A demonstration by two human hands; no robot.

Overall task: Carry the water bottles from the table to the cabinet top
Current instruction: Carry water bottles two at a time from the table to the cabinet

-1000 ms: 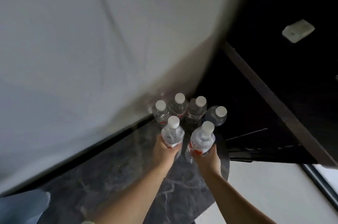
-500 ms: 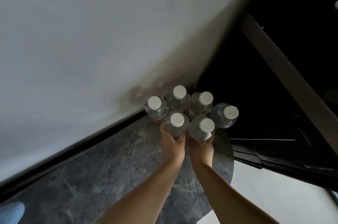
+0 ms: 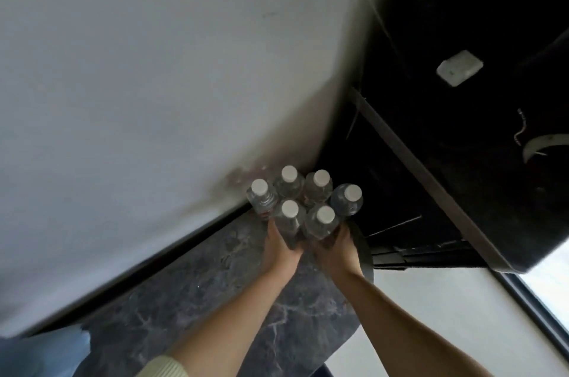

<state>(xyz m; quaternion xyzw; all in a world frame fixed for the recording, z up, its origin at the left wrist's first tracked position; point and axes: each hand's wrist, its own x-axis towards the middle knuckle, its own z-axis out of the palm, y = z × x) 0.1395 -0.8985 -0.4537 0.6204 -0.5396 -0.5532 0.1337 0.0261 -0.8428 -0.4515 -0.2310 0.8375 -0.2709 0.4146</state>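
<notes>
Several clear water bottles with white caps stand bunched at the far end of a dark marble surface [image 3: 234, 309], against a white wall. My left hand [image 3: 281, 249] grips the front left bottle [image 3: 289, 216] low on its body. My right hand [image 3: 334, 249] grips the front right bottle [image 3: 323, 221] the same way. Behind them stand a bottle at the left [image 3: 261, 196], two at the back [image 3: 289, 181] [image 3: 318, 185], and one at the right edge [image 3: 348, 198]. The bottoms of the two held bottles are hidden by my fingers.
A white wall [image 3: 154, 99] rises along the left of the marble surface. Dark furniture [image 3: 462, 192] with a pale edge runs diagonally at the right, with a small white device [image 3: 460, 68] on it. Pale floor [image 3: 431, 293] lies below right.
The two bottles in my hands moved forward and down into the cluster, closing up against the standing ones. The camera view shifted slightly.
</notes>
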